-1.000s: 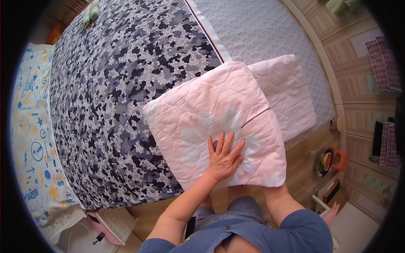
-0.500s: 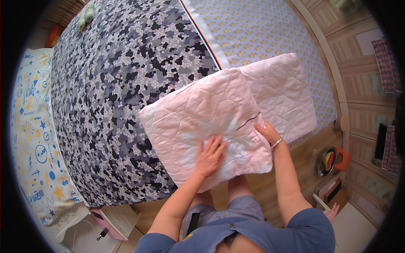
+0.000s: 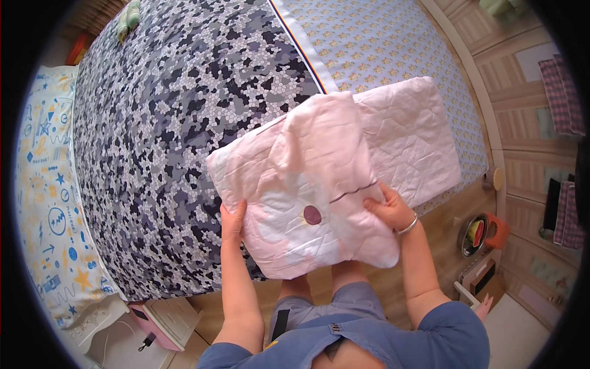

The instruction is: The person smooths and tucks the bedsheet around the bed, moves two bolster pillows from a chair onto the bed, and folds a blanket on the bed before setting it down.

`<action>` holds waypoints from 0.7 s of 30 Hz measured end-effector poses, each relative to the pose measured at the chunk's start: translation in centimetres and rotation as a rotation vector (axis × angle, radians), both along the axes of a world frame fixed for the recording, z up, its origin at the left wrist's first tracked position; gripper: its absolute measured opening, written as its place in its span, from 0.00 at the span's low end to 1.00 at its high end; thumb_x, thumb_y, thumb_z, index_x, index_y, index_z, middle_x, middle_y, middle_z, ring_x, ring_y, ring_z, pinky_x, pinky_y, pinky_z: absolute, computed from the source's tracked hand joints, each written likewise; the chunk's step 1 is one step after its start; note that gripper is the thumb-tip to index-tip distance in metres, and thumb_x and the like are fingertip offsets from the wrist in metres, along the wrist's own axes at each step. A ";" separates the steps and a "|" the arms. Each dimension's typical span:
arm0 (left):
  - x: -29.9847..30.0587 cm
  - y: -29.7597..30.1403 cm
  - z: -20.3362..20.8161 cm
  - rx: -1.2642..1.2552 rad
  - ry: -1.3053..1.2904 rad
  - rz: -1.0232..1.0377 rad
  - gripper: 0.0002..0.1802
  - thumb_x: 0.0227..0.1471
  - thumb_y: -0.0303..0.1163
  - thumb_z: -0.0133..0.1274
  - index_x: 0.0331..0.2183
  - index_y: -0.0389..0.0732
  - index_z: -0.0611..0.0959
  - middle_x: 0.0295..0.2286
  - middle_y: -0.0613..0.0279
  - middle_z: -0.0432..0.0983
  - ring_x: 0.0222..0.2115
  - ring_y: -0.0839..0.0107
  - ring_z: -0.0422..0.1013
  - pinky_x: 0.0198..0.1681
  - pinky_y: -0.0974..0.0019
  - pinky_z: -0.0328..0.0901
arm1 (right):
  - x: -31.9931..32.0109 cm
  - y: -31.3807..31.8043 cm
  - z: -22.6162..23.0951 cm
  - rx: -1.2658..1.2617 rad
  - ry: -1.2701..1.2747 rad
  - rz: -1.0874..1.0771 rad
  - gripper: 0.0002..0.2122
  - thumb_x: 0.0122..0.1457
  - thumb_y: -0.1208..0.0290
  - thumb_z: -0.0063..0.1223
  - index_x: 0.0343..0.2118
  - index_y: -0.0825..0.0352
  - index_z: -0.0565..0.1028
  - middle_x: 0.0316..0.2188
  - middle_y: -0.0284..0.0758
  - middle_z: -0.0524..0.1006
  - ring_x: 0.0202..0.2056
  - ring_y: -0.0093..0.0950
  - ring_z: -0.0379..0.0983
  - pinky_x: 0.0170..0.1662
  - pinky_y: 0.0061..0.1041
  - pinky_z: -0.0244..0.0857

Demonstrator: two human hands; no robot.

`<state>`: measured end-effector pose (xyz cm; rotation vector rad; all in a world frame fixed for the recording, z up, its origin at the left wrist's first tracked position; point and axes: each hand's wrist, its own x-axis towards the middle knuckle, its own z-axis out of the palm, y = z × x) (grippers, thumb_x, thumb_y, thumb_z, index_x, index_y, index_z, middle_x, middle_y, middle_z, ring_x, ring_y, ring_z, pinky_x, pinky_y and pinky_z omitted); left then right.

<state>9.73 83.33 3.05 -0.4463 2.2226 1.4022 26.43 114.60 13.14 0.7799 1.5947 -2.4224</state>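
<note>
A pink quilted blanket [image 3: 289,237], folded into a thick pad, lies across the near edge of the bed. White petal shapes and a dark round spot are printed on it, and its upper layer bulges in a loose ridge. My left hand [image 3: 233,224] grips its left edge, thumb on top and the other fingers hidden beneath. On the right side, my right hand [image 3: 392,209] pinches the fabric beside a dark curved line. Another folded pink part [image 3: 412,141] extends to the right beyond that hand; whether it is the same blanket I cannot tell.
Beneath lies a grey-and-black patterned bedspread [image 3: 178,141], with a blue floral sheet [image 3: 369,43] to its right. A printed pillow [image 3: 49,197] is at the far left. At the right stand a metal bowl [image 3: 470,246], an orange stool [image 3: 496,232] and wooden cabinets [image 3: 522,104].
My left hand has moved from the blanket's middle to its left edge and taken hold. The upper layer has bunched up, and the dark round spot now shows. My right hand has shifted slightly down.
</note>
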 end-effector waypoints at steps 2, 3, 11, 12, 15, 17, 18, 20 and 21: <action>-0.3 -1.2 0.3 0.149 -0.115 0.047 0.34 0.39 0.40 0.57 0.45 0.34 0.62 0.38 0.55 0.66 0.38 0.68 0.64 0.41 0.68 0.58 | -0.9 -3.0 2.8 0.024 0.102 0.153 0.21 0.49 0.80 0.43 0.49 0.65 0.60 0.40 0.32 0.69 0.40 0.19 0.64 0.43 0.20 0.59; -0.3 -1.7 0.7 0.255 -0.181 0.089 0.32 0.40 0.40 0.55 0.45 0.35 0.62 0.39 0.56 0.66 0.38 0.68 0.64 0.41 0.68 0.60 | -1.2 -4.6 3.8 0.017 0.148 0.237 0.22 0.49 0.82 0.41 0.50 0.65 0.59 0.41 0.33 0.69 0.41 0.20 0.64 0.44 0.20 0.58; -3.9 -3.6 4.7 0.766 -0.242 0.148 0.28 0.47 0.44 0.44 0.47 0.40 0.62 0.44 0.58 0.62 0.44 0.64 0.61 0.47 0.63 0.56 | -6.5 -15.1 10.2 -0.181 0.617 0.560 0.26 0.45 0.83 0.34 0.51 0.68 0.54 0.46 0.38 0.65 0.47 0.24 0.61 0.48 0.18 0.53; -4.3 -4.4 5.9 0.807 -0.210 0.157 0.28 0.47 0.44 0.44 0.47 0.40 0.62 0.45 0.58 0.62 0.44 0.64 0.60 0.47 0.62 0.56 | -6.9 -15.9 10.4 -0.281 0.628 0.557 0.25 0.46 0.83 0.34 0.52 0.69 0.54 0.46 0.35 0.64 0.47 0.23 0.60 0.49 0.18 0.51; -2.8 -6.9 7.2 0.801 -0.203 0.154 0.28 0.47 0.44 0.43 0.47 0.40 0.62 0.45 0.58 0.61 0.44 0.64 0.60 0.48 0.62 0.55 | -6.9 -16.2 10.0 -0.534 0.362 0.458 0.24 0.49 0.83 0.36 0.52 0.68 0.53 0.47 0.33 0.63 0.48 0.21 0.57 0.50 0.19 0.49; -1.3 -8.4 7.9 0.762 -0.209 0.167 0.28 0.47 0.44 0.43 0.47 0.40 0.62 0.45 0.58 0.61 0.45 0.63 0.59 0.48 0.62 0.54 | -7.8 -17.3 10.2 -0.588 0.411 0.305 0.23 0.52 0.81 0.42 0.52 0.68 0.53 0.45 0.32 0.64 0.47 0.19 0.58 0.49 0.19 0.51; -0.7 -8.8 8.2 0.751 -0.203 0.168 0.27 0.47 0.44 0.43 0.47 0.40 0.62 0.45 0.57 0.61 0.45 0.63 0.59 0.48 0.62 0.54 | -8.3 -18.1 10.3 -0.442 0.438 0.310 0.23 0.52 0.80 0.42 0.52 0.68 0.53 0.45 0.32 0.64 0.47 0.19 0.58 0.49 0.19 0.51; 0.1 -9.3 9.2 0.731 -0.171 0.161 0.27 0.47 0.44 0.42 0.47 0.40 0.62 0.45 0.57 0.60 0.45 0.63 0.59 0.48 0.62 0.54 | -9.6 -20.4 10.9 -0.296 0.498 0.316 0.23 0.52 0.80 0.41 0.52 0.68 0.53 0.46 0.33 0.64 0.47 0.20 0.57 0.50 0.19 0.50; 0.6 -10.1 10.4 0.704 -0.109 0.165 0.27 0.47 0.44 0.42 0.47 0.40 0.62 0.46 0.57 0.60 0.45 0.63 0.58 0.49 0.62 0.53 | -10.6 -22.2 11.3 -0.311 0.542 0.325 0.23 0.52 0.79 0.41 0.52 0.68 0.53 0.46 0.34 0.63 0.48 0.20 0.57 0.50 0.19 0.50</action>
